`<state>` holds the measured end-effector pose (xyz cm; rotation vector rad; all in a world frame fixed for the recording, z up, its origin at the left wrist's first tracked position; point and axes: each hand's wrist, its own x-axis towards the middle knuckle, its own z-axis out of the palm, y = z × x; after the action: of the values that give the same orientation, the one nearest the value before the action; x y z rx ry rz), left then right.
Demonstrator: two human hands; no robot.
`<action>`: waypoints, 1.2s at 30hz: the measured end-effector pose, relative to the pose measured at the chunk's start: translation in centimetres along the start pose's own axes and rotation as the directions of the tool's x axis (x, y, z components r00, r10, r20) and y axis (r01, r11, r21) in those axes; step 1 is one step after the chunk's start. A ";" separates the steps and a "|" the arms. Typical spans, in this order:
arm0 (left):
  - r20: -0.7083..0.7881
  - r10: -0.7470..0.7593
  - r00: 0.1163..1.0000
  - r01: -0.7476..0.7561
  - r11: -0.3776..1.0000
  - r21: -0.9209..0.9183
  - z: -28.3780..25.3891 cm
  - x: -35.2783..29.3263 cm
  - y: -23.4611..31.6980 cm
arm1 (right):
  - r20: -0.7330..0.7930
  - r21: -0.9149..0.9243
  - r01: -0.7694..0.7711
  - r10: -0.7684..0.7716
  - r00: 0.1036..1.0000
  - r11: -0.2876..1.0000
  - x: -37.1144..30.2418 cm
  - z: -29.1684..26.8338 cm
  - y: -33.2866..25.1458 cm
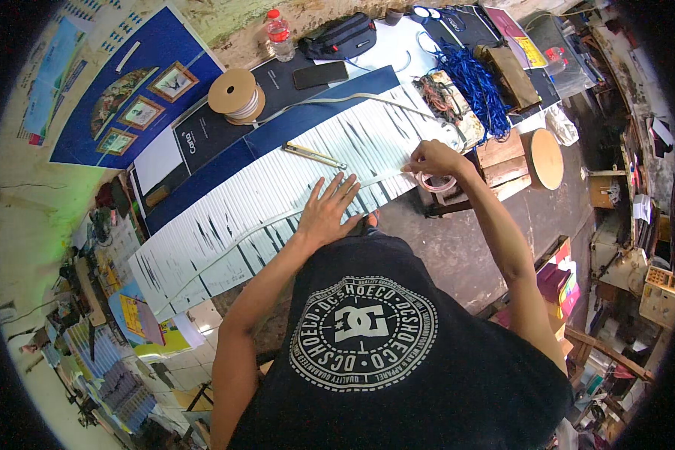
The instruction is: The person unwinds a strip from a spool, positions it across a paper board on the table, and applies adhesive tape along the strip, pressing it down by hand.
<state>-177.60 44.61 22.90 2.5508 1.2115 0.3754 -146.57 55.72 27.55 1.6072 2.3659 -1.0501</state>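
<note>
A long row of narrow white strips [202, 217] lies side by side across the table. My left hand [328, 210] rests flat on them near the front edge, fingers spread. Under it runs a pale, narrow tape [259, 225], laid lengthwise over the strips from the far left end toward my right hand [435, 159]. That hand is closed, pinching the tape close to the right end of the row. Just below it is a pinkish ring-shaped roll [436, 183]; whether the hand touches it I cannot tell. A yellow cutter knife [313, 155] lies on the strips beyond my left hand.
A spool of white band [237, 97], a phone [320, 75], a bottle [279, 36] and a black pouch [340, 37] stand along the back. To the right are blue ribbons [469, 86], a wooden block [508, 79] and a round-ended stool-like piece [541, 159].
</note>
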 end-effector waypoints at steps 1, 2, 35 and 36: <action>-0.002 0.002 1.000 -0.002 1.000 -0.012 0.0 0.0 -0.1 | 0.001 0.000 0.001 -0.001 1.000 1.000 0.1 0.1 -0.1; -0.004 0.004 1.000 -0.004 1.000 -0.024 0.1 -0.1 -0.1 | 0.006 -0.016 -0.034 0.034 0.999 0.999 0.2 0.2 -0.3; -0.071 0.082 0.994 -0.087 0.994 -0.061 2.9 5.0 4.9 | 0.021 -0.199 -0.233 0.241 0.970 0.952 0.5 -0.2 -2.2; -0.076 0.080 0.994 -0.085 0.994 -0.065 3.2 4.8 4.7 | 0.017 -0.215 -0.203 0.212 0.977 0.955 0.7 0.0 -2.3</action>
<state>-170.19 45.07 22.18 2.5549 1.1005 0.5234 -148.87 55.79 28.38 1.6919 2.1408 -0.7543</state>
